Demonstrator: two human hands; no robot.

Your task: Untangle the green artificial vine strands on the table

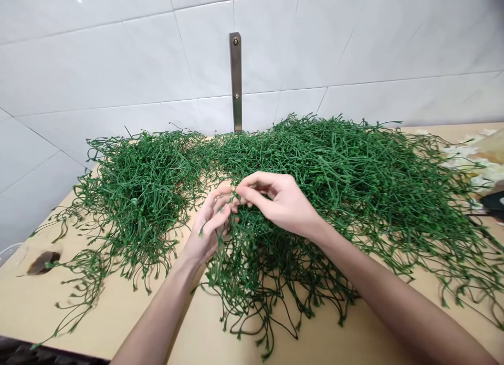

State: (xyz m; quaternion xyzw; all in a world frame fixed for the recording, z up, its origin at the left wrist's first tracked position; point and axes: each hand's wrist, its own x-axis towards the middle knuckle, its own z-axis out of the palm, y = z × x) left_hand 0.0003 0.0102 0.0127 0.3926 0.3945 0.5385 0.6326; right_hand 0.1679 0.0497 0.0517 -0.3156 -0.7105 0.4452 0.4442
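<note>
Thin green plastic flower stems [255, 249], tangled together and tipped with small star-shaped ends, hang and spread below my hands. My left hand [208, 226] has its fingers curled, with a stem running between thumb and fingers. Coming in from the right, my right hand [289, 202] pinches a stem tip between thumb and forefinger, right against the left fingertips. The exact spot where both hands meet is partly covered by the fingers.
A large heap of green stems [346, 165] covers the back and right of the wooden table [39, 312]; a smaller heap [137, 197] lies left. The tabletop has a hole [44, 262]. White petals [492, 170] lie far right. A metal bracket [235, 76] is fixed to the tiled wall.
</note>
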